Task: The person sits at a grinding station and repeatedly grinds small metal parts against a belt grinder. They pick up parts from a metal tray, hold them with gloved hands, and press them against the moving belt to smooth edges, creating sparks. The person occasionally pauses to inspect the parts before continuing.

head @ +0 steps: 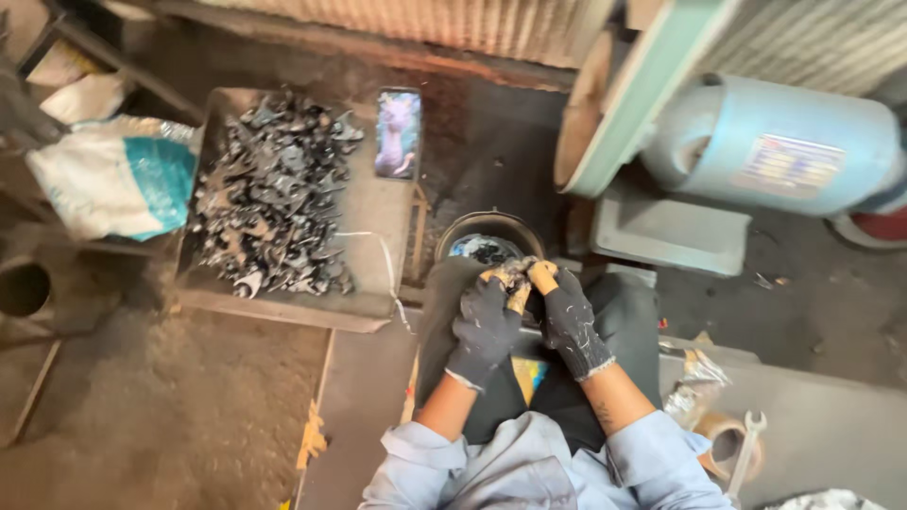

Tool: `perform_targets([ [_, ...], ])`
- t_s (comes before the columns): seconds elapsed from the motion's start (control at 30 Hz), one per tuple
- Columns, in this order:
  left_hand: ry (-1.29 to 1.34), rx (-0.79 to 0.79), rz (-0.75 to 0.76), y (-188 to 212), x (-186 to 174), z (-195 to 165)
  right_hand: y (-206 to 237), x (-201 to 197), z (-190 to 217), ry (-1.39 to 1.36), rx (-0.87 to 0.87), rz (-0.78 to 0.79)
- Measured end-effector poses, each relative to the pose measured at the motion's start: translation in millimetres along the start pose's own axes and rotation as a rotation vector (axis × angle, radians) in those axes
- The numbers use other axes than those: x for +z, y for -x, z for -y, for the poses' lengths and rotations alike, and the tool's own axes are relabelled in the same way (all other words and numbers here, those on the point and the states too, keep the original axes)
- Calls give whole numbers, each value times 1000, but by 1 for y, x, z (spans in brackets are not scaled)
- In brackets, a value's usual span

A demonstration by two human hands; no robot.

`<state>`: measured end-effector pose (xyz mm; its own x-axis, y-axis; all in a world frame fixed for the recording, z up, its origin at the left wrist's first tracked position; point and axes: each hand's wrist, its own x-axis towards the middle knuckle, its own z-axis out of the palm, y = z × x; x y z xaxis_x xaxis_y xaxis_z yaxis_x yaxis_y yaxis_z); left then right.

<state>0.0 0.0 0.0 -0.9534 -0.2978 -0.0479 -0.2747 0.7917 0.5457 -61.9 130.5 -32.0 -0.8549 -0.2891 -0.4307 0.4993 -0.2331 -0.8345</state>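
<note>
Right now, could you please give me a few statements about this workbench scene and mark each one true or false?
1. Both hands wear dark work gloves. True: the left hand and right hand are gloved, with orange fingertips.
2. The hands are far apart. False: they meet over a small part just in front of the round dark container.
3. The metal tray holds a heap of dark metal pieces. True.
4. A phone lies on the floor. False: it rests on the tray's far corner.
5. A wrench lies at the lower right. True.
</note>
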Motion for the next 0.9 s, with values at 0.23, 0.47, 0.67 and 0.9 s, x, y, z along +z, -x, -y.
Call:
perform_targets([
  [0.23,445,128,136,-43,-1,-25,11,-24,68,-119,109,188],
  [0.47,86,-123,163,-149,74,-68,-98,-43,64,-100,62,-5],
  [0.67,833,-11,107,-155,122,-28,-121,-55,59,-124,-118,-10],
  [0.9,868,15,239,-148,133,-36,-84,-56,60,341,-229,-470],
])
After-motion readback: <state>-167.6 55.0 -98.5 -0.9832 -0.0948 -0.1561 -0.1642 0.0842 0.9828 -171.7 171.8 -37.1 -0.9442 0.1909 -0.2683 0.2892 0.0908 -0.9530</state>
